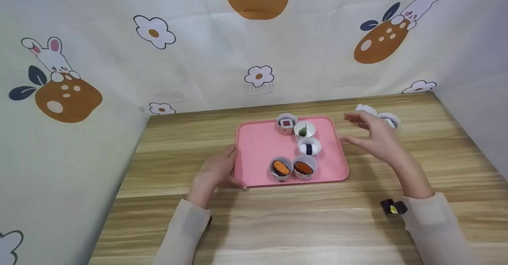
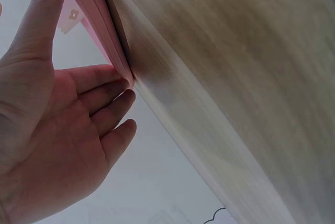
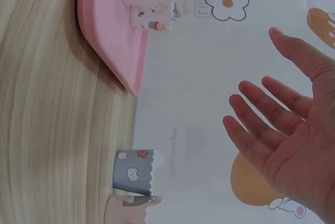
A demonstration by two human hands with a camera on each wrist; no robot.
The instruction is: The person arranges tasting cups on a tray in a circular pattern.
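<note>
A pink tray (image 1: 258, 150) lies on the wooden table. My left hand (image 1: 216, 169) rests along its left side, fingertips on the rim and thumb by the near left corner. The left wrist view shows the fingers (image 2: 112, 98) nearly straight against the tray edge. Right of the tray, my right hand (image 1: 375, 136) hovers with nothing in it, fingers spread and relaxed. Several paper cups stand on the tray with toy sushi inside: an orange-topped piece (image 1: 281, 168), a red-brown-topped piece (image 1: 304, 168), a white piece with a black band (image 1: 309, 149), and a square roll (image 1: 286, 123).
Another cup on the tray holds something with a green leaf (image 1: 303, 131). Two paper cups stand on the table behind my right hand, one grey (image 3: 133, 174), one pale (image 3: 123, 213). Dark roll pieces (image 1: 393, 206) lie beside my right sleeve. A patterned cloth (image 1: 206, 58) hangs behind.
</note>
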